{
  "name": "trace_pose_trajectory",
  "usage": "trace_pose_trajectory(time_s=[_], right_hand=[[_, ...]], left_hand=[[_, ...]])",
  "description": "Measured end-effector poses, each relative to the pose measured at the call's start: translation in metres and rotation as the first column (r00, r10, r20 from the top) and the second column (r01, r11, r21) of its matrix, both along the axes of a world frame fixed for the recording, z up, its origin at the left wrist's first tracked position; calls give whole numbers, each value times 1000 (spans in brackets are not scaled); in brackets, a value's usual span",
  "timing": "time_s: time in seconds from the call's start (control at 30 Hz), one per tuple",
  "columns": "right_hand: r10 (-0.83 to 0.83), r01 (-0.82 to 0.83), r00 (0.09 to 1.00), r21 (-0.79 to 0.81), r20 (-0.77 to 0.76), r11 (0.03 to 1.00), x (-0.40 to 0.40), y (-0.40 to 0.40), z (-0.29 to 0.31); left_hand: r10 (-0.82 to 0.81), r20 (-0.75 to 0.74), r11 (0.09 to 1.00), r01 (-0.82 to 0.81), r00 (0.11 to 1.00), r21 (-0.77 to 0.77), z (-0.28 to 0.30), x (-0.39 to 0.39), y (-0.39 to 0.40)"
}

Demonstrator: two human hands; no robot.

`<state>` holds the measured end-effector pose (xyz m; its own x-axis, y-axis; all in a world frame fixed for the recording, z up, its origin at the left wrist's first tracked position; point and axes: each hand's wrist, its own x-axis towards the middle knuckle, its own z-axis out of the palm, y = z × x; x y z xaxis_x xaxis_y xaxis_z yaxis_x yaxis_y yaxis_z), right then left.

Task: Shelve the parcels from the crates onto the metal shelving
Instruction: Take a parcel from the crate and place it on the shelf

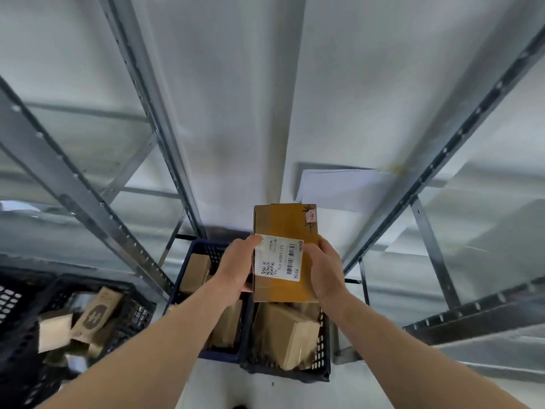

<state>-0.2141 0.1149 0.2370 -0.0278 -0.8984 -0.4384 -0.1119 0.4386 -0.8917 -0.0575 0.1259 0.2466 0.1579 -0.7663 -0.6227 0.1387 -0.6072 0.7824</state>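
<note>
**Parcel held up by both hands, label side showing**

Grey metal shelving (165, 122) fills nearly everything in view, with slotted uprights running up on both sides and a pale wall panel between them. Down on the floor, a dark blue crate (203, 252) and a black crate (323, 343) are set side by side right at the foot of the rack, probably so parcels can be lifted straight up without much of a walk. More cardboard parcels are still sitting in both, so the job looks far from done. Another black crate (97, 314) off to the left is also loaded with brown packages.

One brown cardboard parcel (284, 222) is held above the crates, gripped on its two long sides: the left hand (239, 267) is wrapped round the left edge, the right hand (327, 270) is curled round the right edge. It's kept upright with the white shipping label (278, 258) turned toward the camera, which is most likely done so the barcode and code can be read before a spot is picked. A two-sided grip like that also keeps a flat box from twisting.

Something white and flat (339, 187) is already lying on a shelf just behind the parcel; what it is can't be made out. The parcel hasn't been set on any shelf yet.
</note>
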Motion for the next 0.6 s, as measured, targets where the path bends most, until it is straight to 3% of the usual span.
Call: trace_pose_trajectory(time_s=[0.4, 0.6], right_hand=[[14, -12, 1000, -133, 9, 991, -81, 119, 77], [-86, 84, 996, -152, -7, 985, -120, 156, 101]], left_hand=[[-7, 99, 989, 22, 995, -149, 85, -87, 120], [-63, 171, 975, 98, 983, -200, 116, -123, 167]])
